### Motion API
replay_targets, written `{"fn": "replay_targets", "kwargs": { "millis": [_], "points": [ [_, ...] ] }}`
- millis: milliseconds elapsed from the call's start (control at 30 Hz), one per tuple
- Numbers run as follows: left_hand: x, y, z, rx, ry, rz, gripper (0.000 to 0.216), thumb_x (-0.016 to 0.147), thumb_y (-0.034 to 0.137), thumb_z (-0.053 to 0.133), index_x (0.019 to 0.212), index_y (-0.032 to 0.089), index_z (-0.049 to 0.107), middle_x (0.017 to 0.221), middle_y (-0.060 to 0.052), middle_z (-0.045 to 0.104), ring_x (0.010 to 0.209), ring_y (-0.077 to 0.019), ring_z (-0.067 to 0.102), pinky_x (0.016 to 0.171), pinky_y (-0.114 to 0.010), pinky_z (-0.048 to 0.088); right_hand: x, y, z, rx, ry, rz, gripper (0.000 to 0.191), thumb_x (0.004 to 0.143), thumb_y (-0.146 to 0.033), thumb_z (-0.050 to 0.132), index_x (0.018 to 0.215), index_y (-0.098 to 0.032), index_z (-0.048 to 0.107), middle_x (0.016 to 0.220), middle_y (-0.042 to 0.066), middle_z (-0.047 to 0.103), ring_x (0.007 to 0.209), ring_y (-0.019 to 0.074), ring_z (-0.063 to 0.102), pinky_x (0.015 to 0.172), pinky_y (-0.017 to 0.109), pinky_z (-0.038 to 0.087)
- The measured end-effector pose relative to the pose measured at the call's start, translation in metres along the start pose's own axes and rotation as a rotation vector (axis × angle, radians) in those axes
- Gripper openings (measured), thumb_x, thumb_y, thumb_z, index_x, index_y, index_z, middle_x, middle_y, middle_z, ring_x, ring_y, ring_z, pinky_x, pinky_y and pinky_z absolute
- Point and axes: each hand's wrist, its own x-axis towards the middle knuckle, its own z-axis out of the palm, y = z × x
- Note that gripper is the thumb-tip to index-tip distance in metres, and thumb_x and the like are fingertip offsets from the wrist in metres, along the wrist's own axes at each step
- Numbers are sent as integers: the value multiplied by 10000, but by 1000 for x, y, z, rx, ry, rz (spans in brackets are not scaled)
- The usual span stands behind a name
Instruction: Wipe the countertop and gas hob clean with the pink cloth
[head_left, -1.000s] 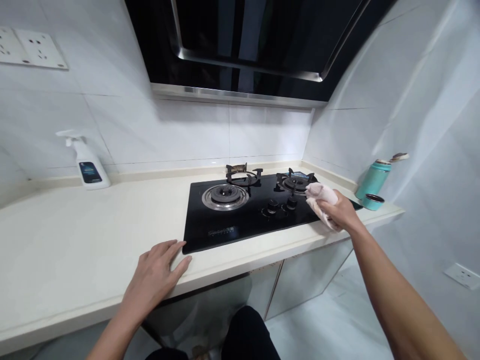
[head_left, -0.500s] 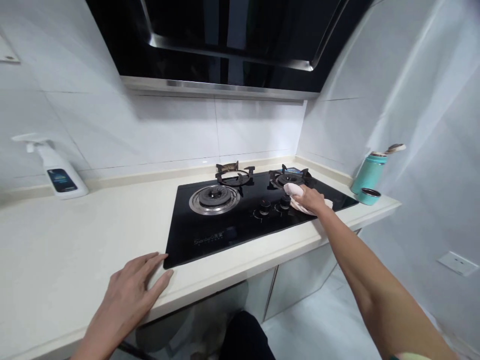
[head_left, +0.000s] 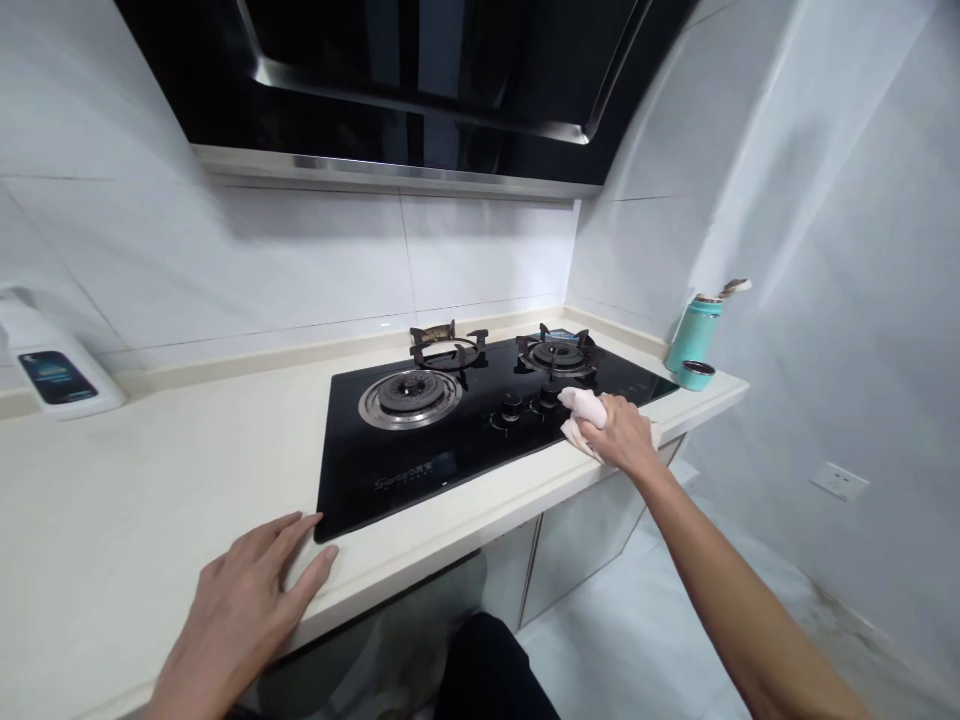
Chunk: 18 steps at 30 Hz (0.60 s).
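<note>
Pale pink cloth [head_left: 581, 415], wadded, lies on the black glass of a two-burner gas hob [head_left: 420, 470] near its front edge, just right of the two control knobs [head_left: 531, 403]. A fold of it points toward the knobs and the rest bunches beneath the palm. Right hand [head_left: 622, 435]: fingers clenched around the cloth, pressing it to the glass; forearm enters from lower right. Left hand [head_left: 244, 610]: released, holding nothing, fingers spread and resting on the cream countertop [head_left: 150, 500], fingertips just beside the hob's front left corner. Hob: right burner [head_left: 557, 353] sits under its cast-iron pan support; left burner [head_left: 409, 395] shows a steel ring, with a second pan support [head_left: 448, 347] behind it toward the wall. Far right end of the counter: teal flask [head_left: 694, 330] upright against the side wall, its teal cup [head_left: 695, 375] standing just beside it. Far left: white spray bottle [head_left: 52, 365] with a dark label, cut off by the frame edge. Above: black range hood [head_left: 375, 90] with a steel trim strip, over pale wall tiles [head_left: 300, 260]. Below: cabinet doors [head_left: 581, 540], and a wall socket [head_left: 838, 481] on the right wall.
</note>
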Motion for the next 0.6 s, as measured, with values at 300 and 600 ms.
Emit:
{"fn": "replay_targets", "kwargs": {
  "millis": [300,600],
  "points": [
    [-1,-2,6,2,16,22,635,961,687,401,1339,273,700,1391,-130,707,1351,-384,601,1079,-545,477,-14,-13,-12,-37,-27,-16,374,971,-526,547,1133,-196,619,1141,137,703,1090,306,651,848,368,419],
    [1,-1,3,-55,-14,15,663,955,703,410,1337,244,699,1389,-143,703,1363,-397,589,1115,-581,458,-75,-120,-10,167,-13,-269,379,939,-530,587,1102,-194,653,1109,113,700,959,272,646,803,365,386]
  ]
}}
